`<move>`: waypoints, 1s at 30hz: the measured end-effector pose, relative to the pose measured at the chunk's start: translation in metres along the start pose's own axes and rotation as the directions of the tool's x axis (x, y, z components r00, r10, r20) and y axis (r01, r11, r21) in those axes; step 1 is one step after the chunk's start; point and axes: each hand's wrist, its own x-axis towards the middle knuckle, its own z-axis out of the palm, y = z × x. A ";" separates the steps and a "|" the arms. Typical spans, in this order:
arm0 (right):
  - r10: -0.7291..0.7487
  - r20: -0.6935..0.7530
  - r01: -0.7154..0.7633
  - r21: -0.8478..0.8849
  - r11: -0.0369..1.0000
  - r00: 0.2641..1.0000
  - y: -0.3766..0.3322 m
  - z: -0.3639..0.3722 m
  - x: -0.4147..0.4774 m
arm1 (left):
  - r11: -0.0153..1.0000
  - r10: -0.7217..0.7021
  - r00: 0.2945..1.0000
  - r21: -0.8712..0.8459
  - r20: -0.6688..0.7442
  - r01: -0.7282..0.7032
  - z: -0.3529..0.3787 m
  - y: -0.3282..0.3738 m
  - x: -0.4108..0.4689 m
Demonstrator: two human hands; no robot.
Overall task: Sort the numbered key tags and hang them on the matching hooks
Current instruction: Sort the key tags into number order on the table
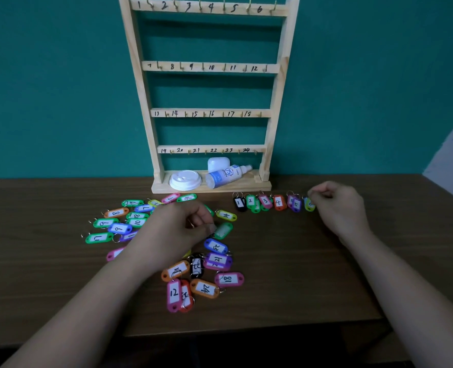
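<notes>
A wooden rack with four rows of hooks numbered 1 to 24 stands against the teal wall; no tag hangs on it. Several coloured key tags lie scattered on the brown table left of centre. A sorted row, tags 1 through 4 and on, lies at the right. My left hand is over the pile, fingers pinched on the ring of a green tag. My right hand pinches the yellow-green tag at the row's right end.
On the rack's base lie a white cup lid, a spray bottle on its side and a small white case. The table's front edge runs near my forearms. A pale wall corner shows at far right.
</notes>
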 end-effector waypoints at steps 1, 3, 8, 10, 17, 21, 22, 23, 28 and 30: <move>-0.033 0.025 0.033 0.008 0.999 0.999 -0.008 0.002 -0.004 | 1.000 -0.007 1.000 -0.002 -0.006 0.007 -0.002 -0.002 0.000; -0.102 0.084 0.101 0.019 0.995 0.991 -0.025 0.011 -0.013 | 1.000 -0.018 0.999 0.003 -0.027 0.018 -0.007 -0.006 0.000; -0.226 0.168 0.224 0.033 0.974 0.959 -0.072 0.044 -0.034 | 0.995 -0.102 0.989 -0.009 -0.107 0.102 -0.027 -0.025 0.001; -0.281 0.201 0.277 0.045 0.960 0.939 -0.089 0.059 -0.043 | 0.989 -0.145 0.976 -0.014 -0.164 0.145 -0.036 -0.037 0.001; -0.391 0.280 0.390 0.060 0.919 0.877 -0.131 0.110 -0.059 | 0.956 -0.235 0.895 0.077 -0.378 0.284 -0.059 -0.082 0.003; -0.432 0.290 0.415 0.122 0.902 0.854 -0.146 0.131 -0.062 | 0.930 -0.272 0.869 0.118 -0.413 0.347 -0.063 -0.101 0.008; -0.441 0.289 0.422 0.128 0.897 0.850 -0.150 0.135 -0.062 | 0.924 -0.278 0.867 0.132 -0.413 0.359 -0.062 -0.105 0.010; -0.449 0.288 0.430 0.132 0.893 0.846 -0.153 0.139 -0.062 | 0.919 -0.281 0.869 0.147 -0.408 0.366 -0.062 -0.108 0.012; -0.487 0.280 0.467 0.137 0.873 0.828 -0.160 0.152 -0.061 | 0.894 -0.296 0.888 0.224 -0.352 0.387 -0.060 -0.112 0.020; -0.491 0.276 0.470 0.141 0.871 0.826 -0.159 0.154 -0.061 | 0.888 -0.304 0.895 0.243 -0.326 0.390 -0.059 -0.112 0.023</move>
